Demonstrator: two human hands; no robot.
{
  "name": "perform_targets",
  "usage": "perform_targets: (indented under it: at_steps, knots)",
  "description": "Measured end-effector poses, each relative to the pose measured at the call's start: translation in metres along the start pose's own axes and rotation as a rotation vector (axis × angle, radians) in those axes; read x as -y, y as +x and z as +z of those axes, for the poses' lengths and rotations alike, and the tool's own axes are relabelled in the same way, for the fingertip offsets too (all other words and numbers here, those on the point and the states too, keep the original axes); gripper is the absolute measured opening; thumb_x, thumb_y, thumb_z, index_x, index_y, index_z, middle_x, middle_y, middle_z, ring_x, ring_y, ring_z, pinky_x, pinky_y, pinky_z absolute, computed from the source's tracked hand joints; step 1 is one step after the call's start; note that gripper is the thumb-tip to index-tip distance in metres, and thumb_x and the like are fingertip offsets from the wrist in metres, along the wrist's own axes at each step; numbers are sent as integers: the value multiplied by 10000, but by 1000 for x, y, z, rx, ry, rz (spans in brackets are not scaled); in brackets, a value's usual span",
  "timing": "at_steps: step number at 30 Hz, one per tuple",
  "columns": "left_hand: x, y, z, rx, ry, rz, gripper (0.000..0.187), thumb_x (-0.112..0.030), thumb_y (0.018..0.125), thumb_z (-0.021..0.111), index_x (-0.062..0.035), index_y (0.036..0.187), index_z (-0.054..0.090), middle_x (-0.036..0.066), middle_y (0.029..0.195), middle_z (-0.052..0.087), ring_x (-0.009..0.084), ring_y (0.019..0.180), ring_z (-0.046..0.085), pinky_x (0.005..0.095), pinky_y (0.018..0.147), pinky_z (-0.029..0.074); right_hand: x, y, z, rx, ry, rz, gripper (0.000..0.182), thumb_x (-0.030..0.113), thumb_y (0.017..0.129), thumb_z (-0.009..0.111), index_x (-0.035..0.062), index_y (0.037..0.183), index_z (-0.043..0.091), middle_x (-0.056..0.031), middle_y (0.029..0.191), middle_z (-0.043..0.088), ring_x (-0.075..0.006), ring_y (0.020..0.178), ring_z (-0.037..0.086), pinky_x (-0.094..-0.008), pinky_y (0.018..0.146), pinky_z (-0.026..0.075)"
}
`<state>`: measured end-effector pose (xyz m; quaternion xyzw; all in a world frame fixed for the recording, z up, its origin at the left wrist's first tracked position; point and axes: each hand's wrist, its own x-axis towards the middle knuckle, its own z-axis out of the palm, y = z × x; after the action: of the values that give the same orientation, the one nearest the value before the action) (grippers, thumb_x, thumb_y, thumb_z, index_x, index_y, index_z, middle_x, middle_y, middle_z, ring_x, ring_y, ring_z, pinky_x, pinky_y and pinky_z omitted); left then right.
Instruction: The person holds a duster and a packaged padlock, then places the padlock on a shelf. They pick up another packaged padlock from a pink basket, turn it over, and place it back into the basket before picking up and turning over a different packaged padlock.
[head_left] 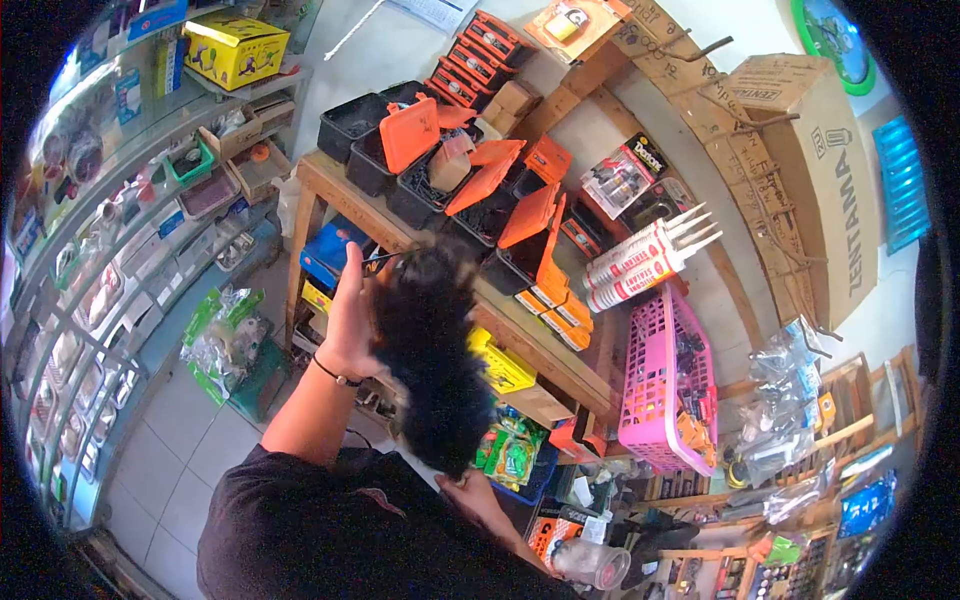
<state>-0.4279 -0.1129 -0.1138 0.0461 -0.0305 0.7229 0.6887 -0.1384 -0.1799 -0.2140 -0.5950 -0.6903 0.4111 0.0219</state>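
A black fluffy bundle (430,360), which looks like a feather duster, stretches between my hands and covers part of the shelf behind. My left hand (348,320), with a dark band at its wrist, is raised against its left side. One digit points up straight; the others are hidden behind the fluff. A thin dark stick (384,257) shows beside that digit. At the lower end of the bundle, my right hand (478,497) is curled, apparently around its end, though its fingers are partly covered.
Several black boxes with orange lids (408,134) line a wooden shelf (350,192). Sealant tubes (635,265) stand beside a pink basket (630,400). Bagged goods (225,335) sit on the tiled floor, before a glass-fronted display at left. Metal hooks (780,122) project from a wooden beam.
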Motion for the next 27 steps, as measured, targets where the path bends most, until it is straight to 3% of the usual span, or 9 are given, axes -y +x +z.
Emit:
perform_targets:
  at_steps: [2, 3, 7, 11, 15, 18, 19, 24, 27]
  knots:
    - [-10, 6, -6, 686, 222, -167, 845, -689, 777, 252, -15, 1283, 319, 203, 1268, 392, 374, 1154, 394, 496, 964, 308, 6, -4, -1, 30, -51, -125, 407, 349, 742, 640, -33, 625, 564, -85, 521, 521, -158, 475, 475, -333, 480, 395]
    - [-9, 7, -5, 733, 200, -178, 838, -683, 782, 250, -15, 1284, 317, 194, 1276, 388, 369, 1159, 390, 501, 967, 300, 17, -8, -5, -8, -106, -93, 418, 359, 737, 641, -34, 618, 558, -87, 510, 509, -169, 474, 473, -335, 485, 397]
    - [2, -7, 13, 29, -193, -70, 916, -731, 735, 276, 40, 1223, 351, 280, 1141, 456, 440, 1008, 478, 545, 803, 428, 0, -4, -2, -50, 56, -27, 447, 378, 725, 647, -35, 588, 543, -97, 481, 487, -179, 452, 471, -343, 457, 389]
    - [-3, 8, 0, 692, 232, -160, 766, -651, 808, 254, -45, 1265, 351, 160, 1242, 435, 314, 1102, 465, 432, 947, 354, -6, 1, -6, -38, -64, -102, 465, 384, 719, 654, -33, 563, 521, -76, 464, 477, -153, 445, 467, -332, 435, 380]
    - [3, -7, 9, 58, 75, -57, 839, -709, 754, 280, -38, 1246, 380, 175, 1235, 436, 341, 1071, 478, 465, 919, 373, -6, 3, -10, -102, 49, 40, 447, 373, 717, 660, -29, 577, 522, -60, 459, 475, -152, 425, 443, -323, 423, 375]
    - [2, -11, 12, 162, 46, -85, 838, -708, 757, 277, -39, 1254, 367, 175, 1238, 432, 342, 1073, 477, 462, 915, 378, -9, 3, 1, -56, -8, -191, 436, 373, 718, 661, -20, 588, 523, -60, 481, 488, -145, 441, 445, -316, 424, 371]
    - [-8, 2, -5, 564, 224, -142, 856, -712, 754, 271, -32, 1270, 339, 177, 1245, 425, 336, 1072, 479, 458, 911, 382, -20, 11, 3, 22, -86, -142, 440, 382, 720, 658, -13, 590, 514, -71, 516, 504, -139, 477, 457, -316, 442, 377]
    - [-10, -13, 10, 69, -95, -33, 822, -680, 786, 232, -3, 1231, 373, 245, 1165, 463, 469, 1026, 458, 554, 885, 364, -3, 13, 4, -45, -104, -104, 464, 391, 713, 658, -19, 564, 498, -84, 496, 489, -143, 462, 446, -335, 440, 375]
    - [-20, -4, -6, 491, 226, -67, 832, -682, 783, 232, -2, 1244, 365, 249, 1164, 464, 472, 1025, 457, 562, 876, 361, 19, 8, 0, -55, -101, -169, 475, 386, 707, 660, -24, 537, 491, -86, 466, 476, -146, 426, 439, -342, 413, 357]
